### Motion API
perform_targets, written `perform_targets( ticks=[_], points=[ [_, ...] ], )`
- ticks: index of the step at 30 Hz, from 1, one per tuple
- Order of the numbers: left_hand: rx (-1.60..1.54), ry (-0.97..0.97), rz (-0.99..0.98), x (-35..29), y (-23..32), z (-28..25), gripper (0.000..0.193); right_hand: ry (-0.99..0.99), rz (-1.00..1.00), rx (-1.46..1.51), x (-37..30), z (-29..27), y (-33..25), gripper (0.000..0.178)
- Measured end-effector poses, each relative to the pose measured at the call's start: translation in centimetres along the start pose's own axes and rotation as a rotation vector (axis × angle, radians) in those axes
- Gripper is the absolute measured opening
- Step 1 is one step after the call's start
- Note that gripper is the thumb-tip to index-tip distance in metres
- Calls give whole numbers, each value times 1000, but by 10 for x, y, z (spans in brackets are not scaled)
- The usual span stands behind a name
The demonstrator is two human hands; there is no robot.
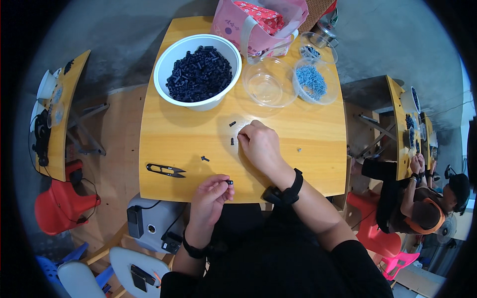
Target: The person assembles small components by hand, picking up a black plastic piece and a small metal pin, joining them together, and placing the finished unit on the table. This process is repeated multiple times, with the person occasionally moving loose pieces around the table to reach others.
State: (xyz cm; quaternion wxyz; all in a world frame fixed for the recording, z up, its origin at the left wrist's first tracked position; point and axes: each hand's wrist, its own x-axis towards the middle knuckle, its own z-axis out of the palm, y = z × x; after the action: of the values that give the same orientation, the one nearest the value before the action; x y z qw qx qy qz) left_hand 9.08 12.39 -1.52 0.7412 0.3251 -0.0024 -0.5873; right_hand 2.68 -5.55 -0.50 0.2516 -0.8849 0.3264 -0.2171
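Near the table's front edge, my left hand (pixel 208 194) pinches a small black plastic part (pixel 229 182) between thumb and fingertips. My right hand (pixel 261 145) reaches to the middle of the table, its fingers drawn together at the tabletop; whatever they hold is hidden. Just left of those fingertips lies a small black piece (pixel 232 141), with another black piece (pixel 232 123) a little farther back. A third small piece (pixel 205 159), dark with a paler end, rests behind my left hand. Black thread snips (pixel 165 171) lie at the left, blades pointing right.
A white bowl (pixel 161 74) full of black parts stands at the back left. Beside it are a see-through tub (pixel 266 92) and a tub of light-blue small pieces (pixel 310 82). A pink bag (pixel 231 25) stands behind. Right of my right hand lies a tiny grey piece (pixel 299 149).
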Motion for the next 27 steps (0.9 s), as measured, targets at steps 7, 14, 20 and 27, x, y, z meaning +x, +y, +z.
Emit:
perform_targets(
  ticks=[7, 14, 20, 27],
  points=[
    [88, -81, 110, -4, 13, 30, 17, -155, 125, 626, -27, -68, -20, 8],
    [237, -223, 245, -28, 11, 84, 19, -586, 389, 1555, -65, -123, -28, 16],
    [460, -311, 451, -41, -3, 110, 17, -550, 275, 1572, -83, -142, -25, 11],
    [947, -324, 675, -55, -12, 142, 14, -556, 425, 1704, -105, -163, -22, 8]
  ],
)
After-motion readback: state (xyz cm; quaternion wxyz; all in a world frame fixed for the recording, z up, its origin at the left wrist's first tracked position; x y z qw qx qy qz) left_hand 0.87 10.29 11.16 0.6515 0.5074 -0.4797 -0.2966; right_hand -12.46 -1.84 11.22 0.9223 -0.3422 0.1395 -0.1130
